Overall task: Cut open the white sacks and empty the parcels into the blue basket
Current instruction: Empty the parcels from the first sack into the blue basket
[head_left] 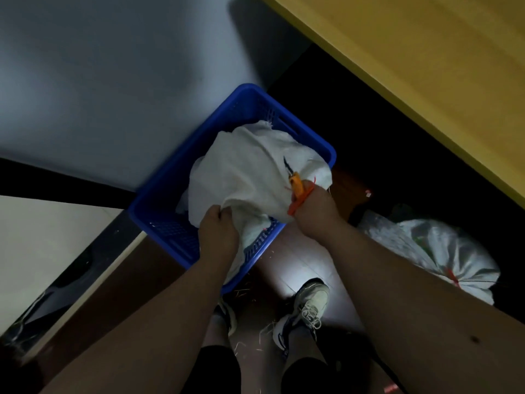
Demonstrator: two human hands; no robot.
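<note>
- You're emptying a white sack [250, 172] over the blue basket [159, 211]: L hand [217, 227] gripping its cloth, R hand [314, 204] gripping sack plus orange scissors [297, 189].
- Next, prob. needing lift & shake; tied sack [443, 251] waiting at right.

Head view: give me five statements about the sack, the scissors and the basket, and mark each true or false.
1. The white sack lies over the blue basket. True.
2. The left hand holds the orange-handled scissors. False: the right hand holds them, and the left hand grips the sack's cloth.
3. A second white sack, tied shut, lies on the floor to the person's right. True.
4. The basket stands on the yellow surface. False: it stands on the floor beside it.
5. Both hands are empty. False: each hand grips something.
</note>
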